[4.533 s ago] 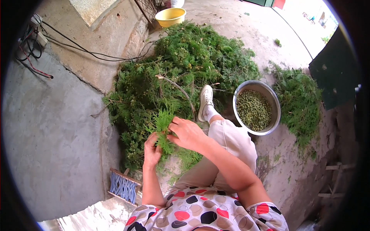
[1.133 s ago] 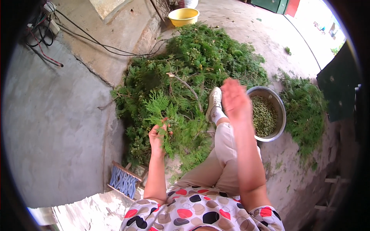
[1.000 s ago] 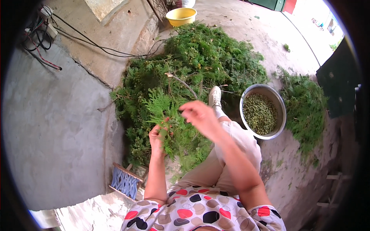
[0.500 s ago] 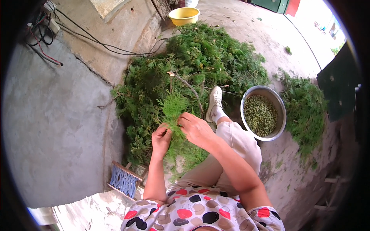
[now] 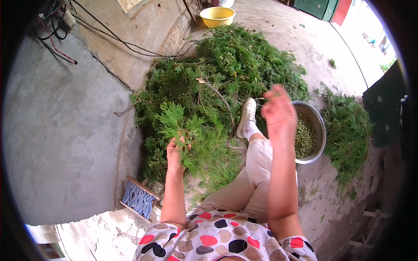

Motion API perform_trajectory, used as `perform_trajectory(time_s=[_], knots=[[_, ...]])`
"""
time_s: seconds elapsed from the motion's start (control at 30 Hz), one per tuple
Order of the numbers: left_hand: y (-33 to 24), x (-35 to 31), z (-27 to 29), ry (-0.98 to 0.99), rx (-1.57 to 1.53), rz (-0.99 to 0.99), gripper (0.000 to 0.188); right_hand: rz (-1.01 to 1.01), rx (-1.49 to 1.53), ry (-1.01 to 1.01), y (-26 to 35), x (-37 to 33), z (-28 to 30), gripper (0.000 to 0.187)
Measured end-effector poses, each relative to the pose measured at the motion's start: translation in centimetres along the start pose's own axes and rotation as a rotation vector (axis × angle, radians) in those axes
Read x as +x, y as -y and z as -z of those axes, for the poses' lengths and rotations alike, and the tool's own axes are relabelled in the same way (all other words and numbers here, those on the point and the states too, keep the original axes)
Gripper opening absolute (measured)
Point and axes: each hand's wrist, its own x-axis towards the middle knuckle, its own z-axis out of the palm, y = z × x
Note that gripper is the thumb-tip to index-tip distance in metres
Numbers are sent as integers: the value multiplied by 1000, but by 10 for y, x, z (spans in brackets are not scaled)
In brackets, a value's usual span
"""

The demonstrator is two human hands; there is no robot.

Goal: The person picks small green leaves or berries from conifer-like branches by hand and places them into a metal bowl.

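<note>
A flat, feathery evergreen sprig is pinched in my left hand, whose fingers are closed around its stem. Behind it spreads a big heap of cut evergreen branches. My right hand is raised at the left rim of a round metal basin. Motion blurs its fingers, so whether they hold anything does not show. Small round green cones fill the basin's bottom; my right hand and forearm cover its left side.
Beyond the heap stands a yellow plastic basin. Stripped greenery lies right of the metal basin. A low stool with a blue woven seat is at lower left. Cables run along the wall. My foot in a white shoe rests beside the branches.
My right hand has left the sprig and swung right and forward to the metal basin. My left hand keeps the sprig, now slightly lower. The view has shifted slightly.
</note>
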Motion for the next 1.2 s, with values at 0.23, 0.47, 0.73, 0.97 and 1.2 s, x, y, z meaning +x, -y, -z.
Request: perform_trajectory(time_s=[0.23,0.47,0.73,0.97,1.2], knots=[[0,-5,-6,25,-103,100,16,-44,569,47,3,19,68,29],[-9,-15,-25,94,-35,122,18,509,-1175,640,-67,-44,-30,18],[7,-9,-4,205,84,66,23,686,-1387,722,-86,-51,-29,22],[18,-3,-1,205,201,-118,13,674,-1497,604,-81,-54,-31,23],[15,-3,2,112,228,-137,12,613,-1158,127,-66,-27,-23,17]])
